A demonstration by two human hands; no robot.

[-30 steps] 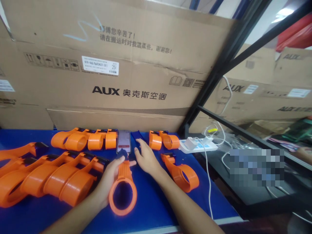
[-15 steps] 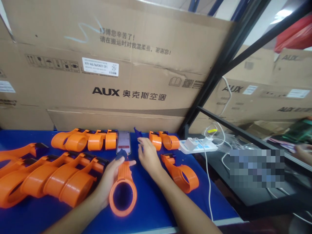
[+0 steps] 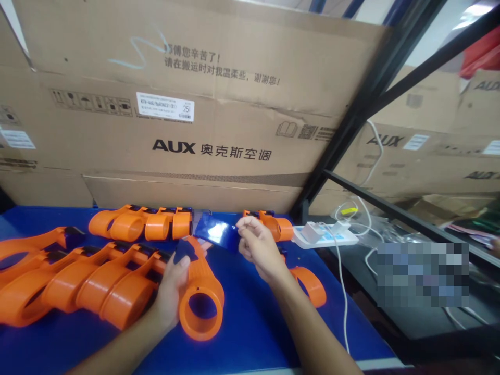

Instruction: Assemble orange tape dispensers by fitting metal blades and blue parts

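My left hand is closed around the neck of an orange tape dispenser, whose round tape hub points toward me. Dark blue material covers the dispenser's head by my thumb. Pinched between the fingertips of my right hand is the corner of a glossy blue film. The film stretches across from the dispenser's head to that pinch and reflects a bright light. Whether it is fixed to the head, I cannot tell. Behind the film, a phone is mostly hidden.
Several orange dispensers lie in rows on the blue table at left, others at right. A white power strip with cables stands at the right edge. Behind rises a large cardboard box; a black metal frame is at right.
My right hand has moved slightly right, and the blue film now shows broad and flat between my hands, over the phone. The held dispenser has tilted, its head swinging left.
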